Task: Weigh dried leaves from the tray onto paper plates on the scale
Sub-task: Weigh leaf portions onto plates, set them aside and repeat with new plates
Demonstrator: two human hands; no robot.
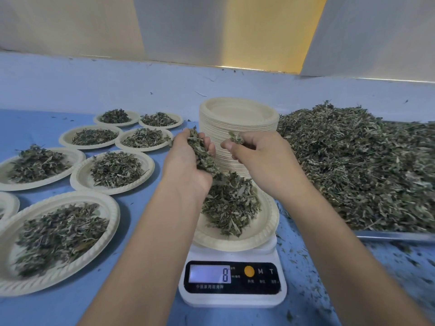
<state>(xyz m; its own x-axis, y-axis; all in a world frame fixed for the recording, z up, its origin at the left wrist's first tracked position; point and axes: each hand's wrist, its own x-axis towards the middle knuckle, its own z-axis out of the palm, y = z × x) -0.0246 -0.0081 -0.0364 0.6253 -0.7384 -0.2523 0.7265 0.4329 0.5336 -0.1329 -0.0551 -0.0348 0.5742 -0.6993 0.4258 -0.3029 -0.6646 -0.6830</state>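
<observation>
Grey-green, curled dried leaves [230,208] heap the paper plate [267,228] on the scale [233,300], the tray [395,236] at its three o'clock. The left hand [188,161] clasps a handful; the right hand [256,156] pinches a tuft.

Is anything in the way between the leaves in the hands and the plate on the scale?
Nothing visible is. The left hand holds dried leaves right above the paper plate on the scale; the right hand pinches a few beside it. The plate stack stands behind, not between.
</observation>
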